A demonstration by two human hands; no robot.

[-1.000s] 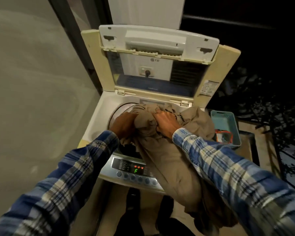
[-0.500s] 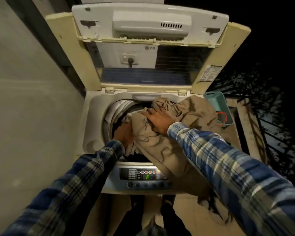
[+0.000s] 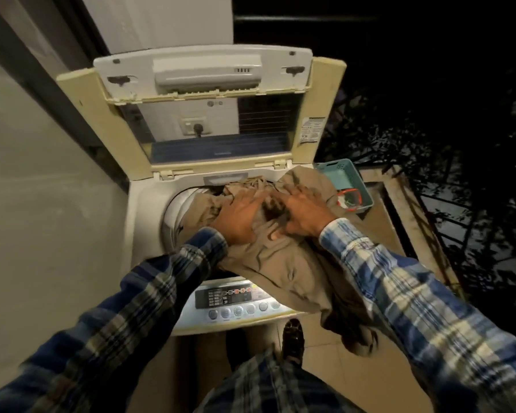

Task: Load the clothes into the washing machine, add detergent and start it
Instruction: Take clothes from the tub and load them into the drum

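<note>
Dark balcony at night, pale wall on your left. Washing machine (image 3: 149, 222) stands with lid (image 3: 203, 73) up. Brown garment (image 3: 268, 260) half in drum, rest draped over control panel (image 3: 236, 299). Your left hand (image 3: 239, 219) and right hand (image 3: 304, 213), before gripping cloth, now lie spread flat, pressing it down. Loading not finished. Teal basket (image 3: 344, 174) beside machine.

A teal basket (image 3: 348, 177) (something orange inside) sits near dark railings (image 3: 459, 234), beside a grey wall (image 3: 42, 204)
</note>
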